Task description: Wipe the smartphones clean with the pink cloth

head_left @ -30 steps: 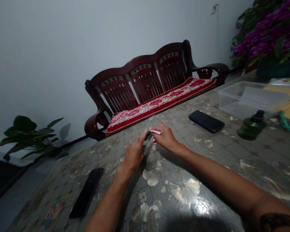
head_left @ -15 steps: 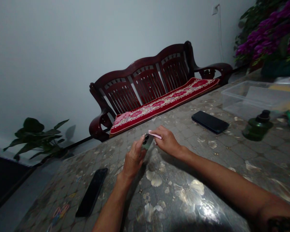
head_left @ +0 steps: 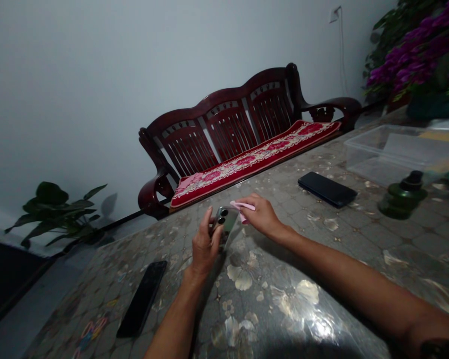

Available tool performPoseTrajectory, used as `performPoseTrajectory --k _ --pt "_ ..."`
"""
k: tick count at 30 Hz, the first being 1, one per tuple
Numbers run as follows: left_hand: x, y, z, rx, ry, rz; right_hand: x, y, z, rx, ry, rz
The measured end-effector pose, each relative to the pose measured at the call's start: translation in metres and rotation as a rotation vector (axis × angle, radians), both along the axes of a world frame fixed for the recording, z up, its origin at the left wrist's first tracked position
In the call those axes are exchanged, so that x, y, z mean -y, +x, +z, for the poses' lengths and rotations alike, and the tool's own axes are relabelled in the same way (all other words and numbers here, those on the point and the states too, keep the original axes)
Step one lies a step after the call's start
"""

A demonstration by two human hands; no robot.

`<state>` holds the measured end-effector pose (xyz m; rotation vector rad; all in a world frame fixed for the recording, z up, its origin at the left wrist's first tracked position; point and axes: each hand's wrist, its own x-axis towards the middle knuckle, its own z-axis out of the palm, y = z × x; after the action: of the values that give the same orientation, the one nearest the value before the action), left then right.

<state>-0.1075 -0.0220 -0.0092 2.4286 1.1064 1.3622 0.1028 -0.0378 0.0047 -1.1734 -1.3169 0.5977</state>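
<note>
My left hand (head_left: pixel 204 244) grips a silver phone (head_left: pixel 226 223) by its edge, tilted up off the table with its camera lenses facing me. My right hand (head_left: pixel 260 215) pinches a small pink cloth (head_left: pixel 242 206) just right of the phone's top end, resting near the table. Both hands are closed on what they hold, over the middle of a floral, glossy tabletop (head_left: pixel 284 279).
A black phone (head_left: pixel 142 298) lies flat at the left, another black phone (head_left: pixel 327 189) at the right. A green bottle (head_left: pixel 402 195) and a clear plastic box (head_left: pixel 396 152) stand far right. A wooden bench (head_left: pixel 243 134) with red cushion is behind the table.
My left hand has lifted and turned the silver phone so its back faces me. The right hand with the pink cloth stayed beside it.
</note>
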Motion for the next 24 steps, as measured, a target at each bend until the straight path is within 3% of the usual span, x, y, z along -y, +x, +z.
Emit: performPoseTrajectory --k 4,7,12,18,24 --pt "0.004 0.011 0.007 0.309 -0.238 0.015 0.006 0.001 0.004 0.262 0.324 -0.033" --pt "0.005 0.020 0.012 0.541 -0.399 -0.034 0.005 0.008 0.000 0.368 0.447 -0.045" --pt "0.005 0.026 0.021 0.737 -0.561 -0.056 0.000 0.015 -0.001 0.340 0.425 -0.077" --pt "0.010 0.037 0.034 0.929 -0.680 -0.154 0.006 0.009 0.013 0.190 0.440 -0.069" --pt "0.014 0.047 0.034 1.057 -0.870 -0.172 0.009 0.007 0.014 0.182 0.492 -0.013"
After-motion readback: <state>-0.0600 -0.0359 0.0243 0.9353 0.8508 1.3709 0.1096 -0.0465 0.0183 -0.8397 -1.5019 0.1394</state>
